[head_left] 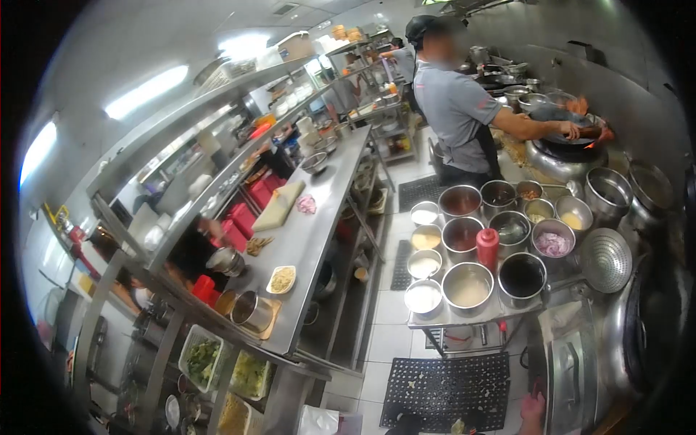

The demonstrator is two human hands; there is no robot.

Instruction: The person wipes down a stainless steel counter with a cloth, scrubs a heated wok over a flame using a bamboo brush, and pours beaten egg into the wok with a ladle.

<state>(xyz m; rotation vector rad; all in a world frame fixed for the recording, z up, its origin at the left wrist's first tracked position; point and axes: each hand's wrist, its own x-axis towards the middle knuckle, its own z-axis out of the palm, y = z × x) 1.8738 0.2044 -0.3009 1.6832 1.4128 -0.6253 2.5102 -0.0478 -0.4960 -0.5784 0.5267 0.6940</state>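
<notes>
My right hand (533,407) shows small and blurred low on the right, above the floor. Its fingers are too smeared to show whether they are open or closed, or whether anything is in them. Beside it stands a metal-framed unit with a clear lid and a handle (573,366). My left hand is out of view. Ahead, a steel trolley (475,317) carries pots and bowls of sauces and powders, a red squeeze bottle (487,246), a bowl of chopped onion (553,243) and a pot of dark liquid (522,275). A perforated ladle (606,259) rests at its right.
A co-worker (457,109) in a grey shirt stands at a flaming wok (573,134). To the left runs a steel counter (319,217) with a plate of noodles (281,279) and a cutting board (279,205). Tubs of greens (203,357) sit below. Black mats (446,391) cover the floor.
</notes>
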